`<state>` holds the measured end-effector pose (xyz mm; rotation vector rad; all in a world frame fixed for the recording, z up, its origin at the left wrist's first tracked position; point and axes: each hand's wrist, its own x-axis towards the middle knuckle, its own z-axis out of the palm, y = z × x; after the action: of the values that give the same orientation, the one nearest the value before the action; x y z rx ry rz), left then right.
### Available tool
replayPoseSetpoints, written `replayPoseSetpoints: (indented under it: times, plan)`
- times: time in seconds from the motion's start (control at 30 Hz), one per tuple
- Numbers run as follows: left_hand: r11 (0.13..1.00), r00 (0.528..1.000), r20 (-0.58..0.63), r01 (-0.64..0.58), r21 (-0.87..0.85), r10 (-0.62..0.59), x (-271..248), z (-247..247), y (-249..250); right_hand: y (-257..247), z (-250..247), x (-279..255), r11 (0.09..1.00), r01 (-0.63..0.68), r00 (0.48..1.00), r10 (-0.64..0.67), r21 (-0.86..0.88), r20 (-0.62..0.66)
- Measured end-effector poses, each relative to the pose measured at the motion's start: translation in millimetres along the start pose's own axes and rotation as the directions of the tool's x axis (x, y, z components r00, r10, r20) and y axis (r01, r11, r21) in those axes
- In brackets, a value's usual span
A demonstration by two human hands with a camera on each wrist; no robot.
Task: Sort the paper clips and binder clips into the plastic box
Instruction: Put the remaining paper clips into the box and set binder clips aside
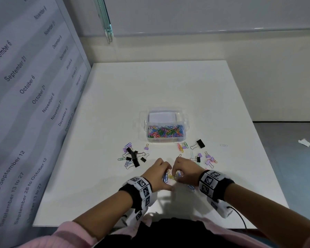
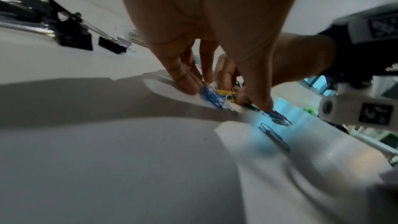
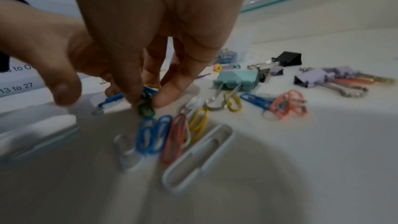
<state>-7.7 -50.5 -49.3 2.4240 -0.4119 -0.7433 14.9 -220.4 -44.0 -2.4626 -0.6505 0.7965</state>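
Paper clips point(image 1: 172, 177) between curled fingers point(image 3: 170, 91)

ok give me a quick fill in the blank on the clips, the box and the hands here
1. The near compartment of the clear plastic box is filled with coloured ____ clips.
2. The far compartment of the box is ____.
3. The right hand pinches a ____ paper clip with its fingertips.
4. The large black binder clip lies on the white table, to the ____ of the box.

Missing words: paper; empty; green; right
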Motion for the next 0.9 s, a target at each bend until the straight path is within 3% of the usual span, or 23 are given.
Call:
replayPoseSetpoints:
  times: [0.1,0.33,0.47,0.63,0.7,0.8,0.9]
  plan:
    - [0.996,0.999,-0.032,0.007,0.087,-0.004,1,2,-1,-2,-6,-1,0.999,-0.011,1.000,0.010,-0.051,-0.009]
    - [0.996,0.997,-0.067,0.053,0.075,-0.048,1,-5,-6,-6,-36,5,0.996,-0.056,0.993,0.048,-0.074,-0.104]
    - [0.994,0.995,-0.059,0.088,0.070,-0.084,3,-8,-9,-11,-66,21,0.996,-0.077,0.969,0.083,0.036,-0.233]
    - [0.991,0.992,-0.042,0.122,0.055,-0.120,5,-14,-10,-14,-93,49,0.979,-0.077,0.896,0.151,0.188,-0.419]
    - [0.990,0.990,-0.048,0.132,0.043,-0.129,6,-15,-11,-15,-95,56,0.986,-0.115,0.916,0.152,0.122,-0.371]
    - [0.990,0.991,-0.045,0.126,0.057,-0.124,7,-17,-11,-14,-84,66,0.982,-0.165,0.975,0.148,-0.096,-0.163]
    - [0.991,0.993,-0.039,0.115,0.071,-0.112,9,-17,-11,-13,-64,75,0.961,-0.109,0.992,0.089,-0.256,-0.087]
